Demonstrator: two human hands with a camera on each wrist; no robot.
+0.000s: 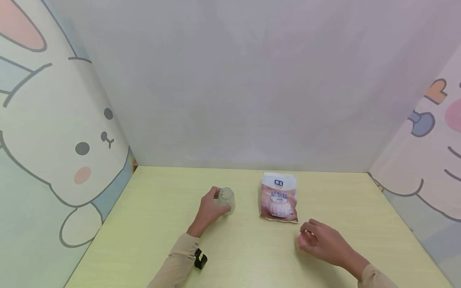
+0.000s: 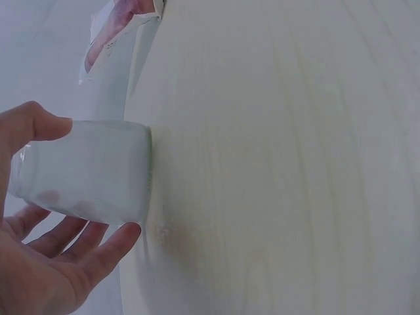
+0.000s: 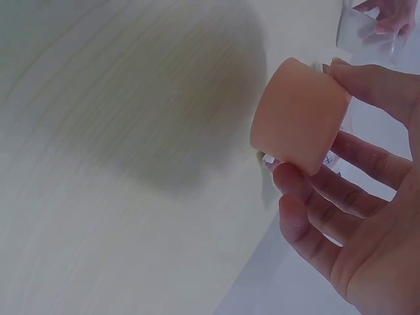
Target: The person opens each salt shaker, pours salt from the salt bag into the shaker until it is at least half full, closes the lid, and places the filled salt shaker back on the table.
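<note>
In the head view my left hand [image 1: 210,209] grips a clear glass jar [image 1: 226,200] left of the middle of the table. The left wrist view shows that jar [image 2: 98,174] between thumb and fingers, its base at the table top. My right hand [image 1: 325,244], at the right, pinches a small pinkish-orange object [image 1: 304,240]. In the right wrist view it is a short, smooth cylinder [image 3: 300,118] held above the table by thumb and fingertips; its exact kind cannot be told. A printed salt packet [image 1: 279,198] lies flat between the hands, farther back.
The pale wooden table [image 1: 252,248] meets a plain light back wall [image 1: 237,100]. Side panels with cartoon prints [image 1: 61,132] stand at left and right. A small black device [image 1: 200,259] is at the left wrist.
</note>
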